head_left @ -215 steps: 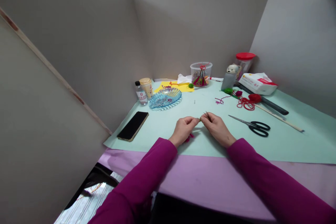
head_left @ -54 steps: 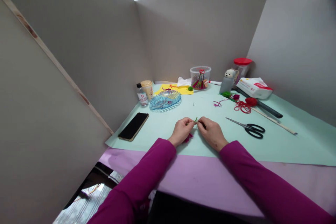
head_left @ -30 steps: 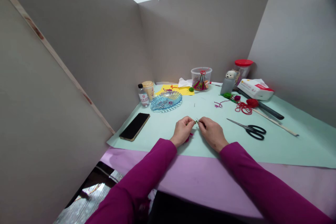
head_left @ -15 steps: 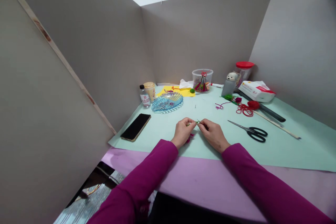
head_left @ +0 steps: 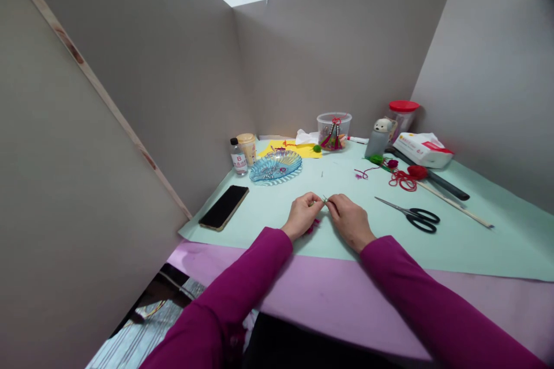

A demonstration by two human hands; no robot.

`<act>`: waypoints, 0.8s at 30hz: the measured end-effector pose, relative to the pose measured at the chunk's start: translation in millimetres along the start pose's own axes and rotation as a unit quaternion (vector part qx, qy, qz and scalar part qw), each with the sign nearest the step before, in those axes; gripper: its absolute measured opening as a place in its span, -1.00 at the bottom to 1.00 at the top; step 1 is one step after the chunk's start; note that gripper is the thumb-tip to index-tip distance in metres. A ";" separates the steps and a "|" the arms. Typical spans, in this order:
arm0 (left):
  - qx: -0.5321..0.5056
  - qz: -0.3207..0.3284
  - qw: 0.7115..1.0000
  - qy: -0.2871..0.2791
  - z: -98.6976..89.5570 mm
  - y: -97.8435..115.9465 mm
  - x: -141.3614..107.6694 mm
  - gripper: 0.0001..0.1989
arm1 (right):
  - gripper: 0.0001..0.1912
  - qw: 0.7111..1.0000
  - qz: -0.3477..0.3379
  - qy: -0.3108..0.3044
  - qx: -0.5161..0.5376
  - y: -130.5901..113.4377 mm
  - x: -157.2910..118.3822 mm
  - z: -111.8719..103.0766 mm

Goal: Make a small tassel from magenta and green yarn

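Thumb and fingers of my left hand (head_left: 302,216) are pinched on a short green thread (head_left: 324,200). My right hand (head_left: 350,220) pinches the same bit of thread from the other side, fingertips almost touching the left ones. Its thin ends stick up between the fingertips; the rest is hidden by my fingers. Beneath my left hand, a magenta yarn piece (head_left: 312,227) lies partly covered on the green sheet. To the right of my right hand rest black-handled scissors (head_left: 415,217), blades pointing left.
A blue glass dish (head_left: 276,170) with beads stands behind my left hand, a phone (head_left: 225,207) to its left. Red yarn (head_left: 404,180), a wooden stick (head_left: 454,203) and a tissue pack (head_left: 423,150) lie at right. A clear tub (head_left: 334,127) stands at the back.
My right hand has shifted slightly left and its fingertips have closed nearer to my left ones at the thread. My left hand stays almost in place.
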State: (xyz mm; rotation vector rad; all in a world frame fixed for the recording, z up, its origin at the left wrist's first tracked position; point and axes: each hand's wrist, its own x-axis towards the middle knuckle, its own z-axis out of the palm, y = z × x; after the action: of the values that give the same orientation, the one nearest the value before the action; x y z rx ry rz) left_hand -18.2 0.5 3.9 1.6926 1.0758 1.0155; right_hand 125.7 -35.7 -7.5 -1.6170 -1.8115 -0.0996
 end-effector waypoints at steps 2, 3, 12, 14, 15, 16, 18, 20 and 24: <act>-0.028 -0.002 0.999 0.017 -0.3 -1.4 1.2 -0.79 | -0.74 1.000 0.010 -0.002 0.025 -0.4 1.4 -1.3; -0.044 -0.008 0.999 0.022 -0.6 -1.9 1.7 -0.78 | -0.73 0.999 0.018 -0.004 0.045 -0.5 2.1 -2.1; -0.080 -0.036 0.996 0.030 -2.5 -4.8 4.2 -0.79 | -0.73 0.983 0.043 -0.008 0.178 -3.4 2.1 -8.4; -0.080 -0.035 0.996 0.022 -2.3 -5.1 4.0 -0.78 | -0.73 0.985 0.034 -0.008 0.166 -3.4 1.9 -7.2; -0.081 -0.035 0.996 0.020 -2.3 -5.3 3.9 -0.78 | -0.73 0.987 0.032 -0.009 0.160 -3.1 1.8 -6.5; -0.080 -0.034 0.996 0.019 -2.2 -5.4 3.7 -0.78 | -0.73 0.987 0.031 -0.011 0.155 -2.7 1.9 -5.7; -0.078 -0.031 0.996 0.019 -2.1 -5.5 3.3 -0.78 | -0.73 0.988 0.032 -0.014 0.149 -1.8 2.1 -4.6; -0.074 -0.025 0.997 0.017 -1.9 -5.6 3.2 -0.78 | -0.73 0.989 0.030 -0.019 0.145 -1.1 2.4 -4.1; -0.064 -0.012 0.998 0.015 -1.8 -5.6 3.5 -0.77 | -0.72 0.991 0.026 -0.024 0.132 -0.1 3.0 -4.0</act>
State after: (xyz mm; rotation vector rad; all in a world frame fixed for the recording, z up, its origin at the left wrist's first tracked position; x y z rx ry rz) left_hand -20.1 5.6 -0.2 1.5624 1.0250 1.0740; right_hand 127.5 -35.2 -2.8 -1.4861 -1.7348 0.1969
